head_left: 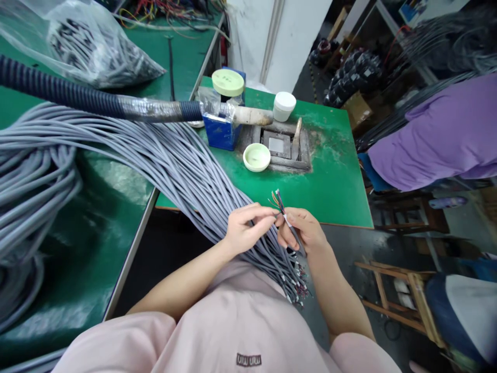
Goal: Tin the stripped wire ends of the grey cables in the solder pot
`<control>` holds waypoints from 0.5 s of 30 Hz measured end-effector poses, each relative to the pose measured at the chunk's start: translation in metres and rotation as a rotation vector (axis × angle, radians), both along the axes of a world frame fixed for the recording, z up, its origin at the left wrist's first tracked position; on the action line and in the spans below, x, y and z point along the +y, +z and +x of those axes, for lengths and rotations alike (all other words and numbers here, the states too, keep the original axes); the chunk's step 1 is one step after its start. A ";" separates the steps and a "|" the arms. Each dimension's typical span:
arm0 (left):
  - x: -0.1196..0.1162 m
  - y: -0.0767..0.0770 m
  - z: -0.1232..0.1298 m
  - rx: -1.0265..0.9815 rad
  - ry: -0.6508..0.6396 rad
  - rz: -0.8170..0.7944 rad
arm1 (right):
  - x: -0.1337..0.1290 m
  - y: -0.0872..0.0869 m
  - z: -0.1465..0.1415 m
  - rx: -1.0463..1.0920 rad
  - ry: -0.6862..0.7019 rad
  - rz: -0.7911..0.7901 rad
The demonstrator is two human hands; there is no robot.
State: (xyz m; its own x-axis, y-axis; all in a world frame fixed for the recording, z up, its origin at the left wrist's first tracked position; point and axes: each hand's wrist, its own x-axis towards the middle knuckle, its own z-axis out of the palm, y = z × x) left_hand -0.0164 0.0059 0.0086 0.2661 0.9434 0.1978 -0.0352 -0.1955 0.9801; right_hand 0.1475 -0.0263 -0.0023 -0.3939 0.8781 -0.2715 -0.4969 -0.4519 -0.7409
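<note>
My right hand [305,230] is closed around the end of a grey cable [294,234], just past the table's front edge. Thin coloured wires [278,200] fan out from that cable end, pointing away from me. My left hand [250,226] pinches at the base of the wires with thumb and forefinger, close to my right fingertips. A thick bundle of grey cables [186,171] runs from the left table under my left hand and across my lap. Its stripped ends [297,282] hang below my hands.
On the green table [337,191] are a solder pot [277,145], a pale green dish [257,157], a white tub [284,106] and a blue box [221,132]. A ribbed hose [97,103] crosses the left. People sit at right, beside a wooden stool [419,305].
</note>
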 end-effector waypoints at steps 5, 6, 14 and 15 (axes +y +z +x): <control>0.007 -0.009 -0.001 -0.124 0.099 -0.379 | -0.001 -0.001 -0.001 -0.011 0.042 -0.009; 0.008 -0.009 -0.001 -0.135 0.087 -0.403 | -0.001 -0.002 -0.001 -0.013 0.049 -0.007; 0.007 -0.003 0.001 -0.192 0.064 -0.468 | 0.000 0.000 -0.006 -0.054 0.075 0.030; 0.006 -0.002 0.002 -0.187 0.067 -0.467 | 0.001 0.002 -0.005 -0.086 0.073 0.045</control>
